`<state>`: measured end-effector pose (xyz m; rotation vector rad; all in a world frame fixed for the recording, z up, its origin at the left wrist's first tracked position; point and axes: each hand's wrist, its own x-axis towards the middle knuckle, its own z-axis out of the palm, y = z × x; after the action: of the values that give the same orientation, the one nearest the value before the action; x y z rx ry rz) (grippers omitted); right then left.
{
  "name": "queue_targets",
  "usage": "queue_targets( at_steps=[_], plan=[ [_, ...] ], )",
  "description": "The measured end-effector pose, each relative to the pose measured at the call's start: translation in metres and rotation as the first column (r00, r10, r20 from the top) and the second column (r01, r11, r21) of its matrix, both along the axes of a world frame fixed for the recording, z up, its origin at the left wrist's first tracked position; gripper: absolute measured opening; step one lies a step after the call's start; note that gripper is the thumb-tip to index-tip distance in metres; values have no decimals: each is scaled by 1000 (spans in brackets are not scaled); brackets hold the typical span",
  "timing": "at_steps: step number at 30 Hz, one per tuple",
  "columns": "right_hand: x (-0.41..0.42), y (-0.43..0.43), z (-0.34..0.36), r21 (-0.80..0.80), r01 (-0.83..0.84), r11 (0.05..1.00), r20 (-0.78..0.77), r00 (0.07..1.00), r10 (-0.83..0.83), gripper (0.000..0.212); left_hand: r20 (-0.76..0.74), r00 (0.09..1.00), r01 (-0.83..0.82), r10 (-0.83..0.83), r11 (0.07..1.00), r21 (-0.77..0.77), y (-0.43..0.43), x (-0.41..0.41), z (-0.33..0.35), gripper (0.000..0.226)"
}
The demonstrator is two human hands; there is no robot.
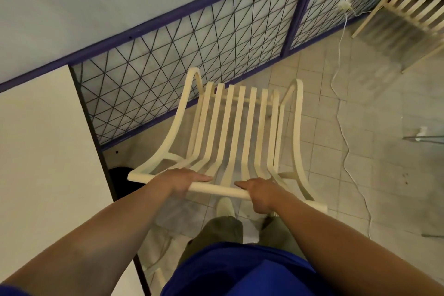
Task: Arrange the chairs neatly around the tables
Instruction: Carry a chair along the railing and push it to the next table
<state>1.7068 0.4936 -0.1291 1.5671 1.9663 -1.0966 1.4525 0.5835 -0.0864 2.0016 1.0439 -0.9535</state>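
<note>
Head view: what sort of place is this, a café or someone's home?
Probably a café or canteen, though that is not certain: a slatted chair has a matching second chair beyond it, a white table stands beside it, and a purple-framed mesh partition divides the tiled floor.

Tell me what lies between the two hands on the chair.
In the head view, only a bare stretch of the top rail of the chair runs between the left hand and the right hand; both grip it.
</note>
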Motion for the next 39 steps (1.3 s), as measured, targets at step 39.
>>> queue_targets(
  at_steps=[39],
  plan=[
    [109,7,37,23,-309,951,88,948,306,76,58,907,-420,416,905,76,-117,88,-34,97]
  ],
)
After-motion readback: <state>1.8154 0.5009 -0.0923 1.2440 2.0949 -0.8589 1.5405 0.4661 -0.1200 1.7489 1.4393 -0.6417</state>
